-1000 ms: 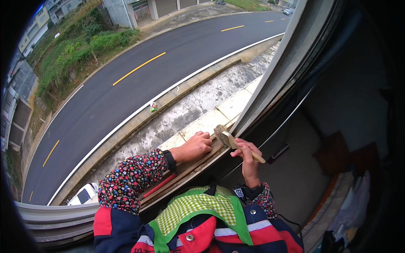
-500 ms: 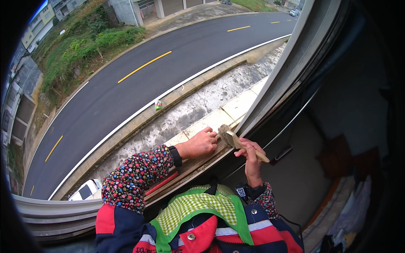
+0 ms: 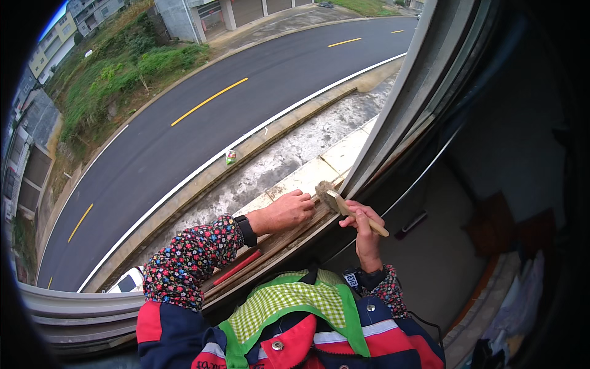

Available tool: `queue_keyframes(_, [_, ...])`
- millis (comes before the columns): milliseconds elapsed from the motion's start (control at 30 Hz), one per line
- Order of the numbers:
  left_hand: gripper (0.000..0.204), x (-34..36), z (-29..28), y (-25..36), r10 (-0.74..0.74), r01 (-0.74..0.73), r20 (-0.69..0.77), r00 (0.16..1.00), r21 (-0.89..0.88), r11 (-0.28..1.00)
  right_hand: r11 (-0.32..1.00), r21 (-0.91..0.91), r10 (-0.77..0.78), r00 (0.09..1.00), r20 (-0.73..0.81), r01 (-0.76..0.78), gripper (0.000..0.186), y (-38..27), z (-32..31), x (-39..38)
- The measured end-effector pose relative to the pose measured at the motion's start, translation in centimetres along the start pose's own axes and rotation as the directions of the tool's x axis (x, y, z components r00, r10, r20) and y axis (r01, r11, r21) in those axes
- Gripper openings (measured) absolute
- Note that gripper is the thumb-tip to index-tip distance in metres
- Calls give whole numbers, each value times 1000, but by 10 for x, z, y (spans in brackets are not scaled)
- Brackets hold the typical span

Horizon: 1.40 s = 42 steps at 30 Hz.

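Observation:
My right hand point(image 3: 366, 238) is closed round the pale wooden handle of a flat brush point(image 3: 367, 221). The brush's dusty, grey-brown bristles rest in the brown, dirty window track point(image 3: 306, 229), where the sash meets it. Just left of the bristles, my left hand point(image 3: 284, 213) lies over the track's outer side with its fingers curled down. Its fingertips are hidden, so whatever they may hold does not show. A red stick-like tool point(image 3: 238, 267) lies in the track beneath my left forearm.
A grey metal sash point(image 3: 402, 101) stands right of the brush. Beyond the track is a pale tiled ledge point(image 3: 301, 179), with a road point(image 3: 203, 132) below. A white vehicle point(image 3: 127, 281) is at lower left. A thin pale cord or rod point(image 3: 424, 171) runs indoors at right.
My left hand has drawn slightly down and left, its fingers more tucked in. The brush has shifted slightly left. More of the red tool shows; the view has turned a little.

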<state>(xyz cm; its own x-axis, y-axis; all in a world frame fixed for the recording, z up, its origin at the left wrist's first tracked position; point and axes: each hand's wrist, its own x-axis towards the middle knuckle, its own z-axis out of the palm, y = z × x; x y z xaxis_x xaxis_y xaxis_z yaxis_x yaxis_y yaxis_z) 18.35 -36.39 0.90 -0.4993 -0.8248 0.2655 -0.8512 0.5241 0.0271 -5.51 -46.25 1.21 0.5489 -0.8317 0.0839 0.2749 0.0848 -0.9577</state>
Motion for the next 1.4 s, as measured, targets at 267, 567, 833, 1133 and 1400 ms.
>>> queue_keyframes(267, [8, 9, -1, 7, 89, -112, 127, 988, 189, 976, 1000, -19, -20, 1000, 0, 20, 22, -10, 1, -8])
queue_keyframes(567, [11, 18, -2, 7, 58, -91, 185, 981, 176, 980, 1000, -5, -28, 1000, -8, 28, 23, -13, 5, -6])
queue_keyframes(833, [13, -18, -24, -38, -387, 410, -134, 912, 298, 862, 1000, 10, -9, 1000, -5, 9, 22, 13, -10, 3])
queue_keyframes(1133, [8, -65, -74, -19, -727, 762, -233, 647, 158, 628, 974, -209, 1, 923, 385, 87, 18, -36, 11, 7])
queue_keyframes(1400, [5, -79, -98, 49, -833, 878, -375, 407, -93, 470, 854, -470, 241, 630, 738, 224, 14, -29, 66, 19])
